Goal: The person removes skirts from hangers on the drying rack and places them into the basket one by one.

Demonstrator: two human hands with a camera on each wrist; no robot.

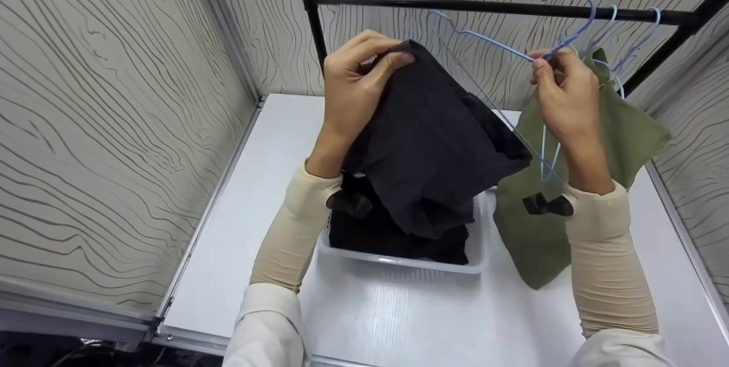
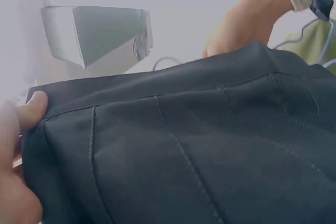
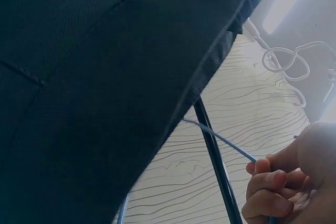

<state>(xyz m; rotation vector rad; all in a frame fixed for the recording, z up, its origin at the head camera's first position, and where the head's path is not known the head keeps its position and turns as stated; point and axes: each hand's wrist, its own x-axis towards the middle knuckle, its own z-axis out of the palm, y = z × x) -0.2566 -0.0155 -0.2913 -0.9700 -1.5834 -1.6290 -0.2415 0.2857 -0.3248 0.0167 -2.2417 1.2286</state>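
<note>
My left hand (image 1: 356, 82) pinches the top corner of a black garment (image 1: 433, 139) between thumb and fingers. The garment has a waistband and stitched pleat lines (image 2: 178, 140) in the left wrist view, and it hangs down over the basket. My right hand (image 1: 566, 90) holds a blue wire hanger (image 1: 495, 43) at its neck, just under the hook. One shoulder of the hanger reaches left toward the garment, and its lower bar overlaps the garment's right edge in the head view. In the right wrist view, the garment hides the hanger's far end.
Below the garment, a white plastic basket (image 1: 398, 260) holds more black cloth (image 1: 393, 236) on the white table (image 1: 228, 213). Behind stands a black rack rail (image 1: 421, 2). Hangers (image 1: 641, 39) and an olive-green garment (image 1: 532, 230) hang at its right. Patterned walls (image 1: 114, 99) enclose the table.
</note>
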